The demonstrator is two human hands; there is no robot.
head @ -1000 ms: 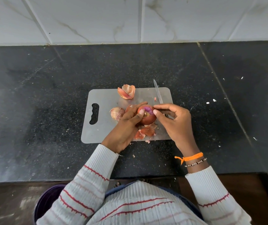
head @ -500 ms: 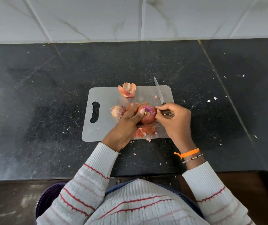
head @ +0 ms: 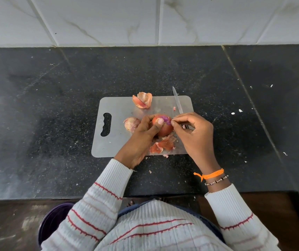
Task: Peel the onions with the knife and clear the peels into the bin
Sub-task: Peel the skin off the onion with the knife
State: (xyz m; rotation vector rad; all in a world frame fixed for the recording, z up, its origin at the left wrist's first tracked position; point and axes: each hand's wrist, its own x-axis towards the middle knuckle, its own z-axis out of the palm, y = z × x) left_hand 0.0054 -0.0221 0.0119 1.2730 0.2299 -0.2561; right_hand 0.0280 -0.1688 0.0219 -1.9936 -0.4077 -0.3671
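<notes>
Left hand (head: 141,136) clasping an onion (head: 164,126) over the cutting board (head: 116,142), right hand (head: 194,134) pinching its skin, apparently also holding the knife (head: 177,102), loose peels (head: 162,144) below, dark counter (head: 54,124).

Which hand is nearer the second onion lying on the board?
Left. The left hand is just right of the second onion; the right hand is farther right, beyond the held onion.
</notes>
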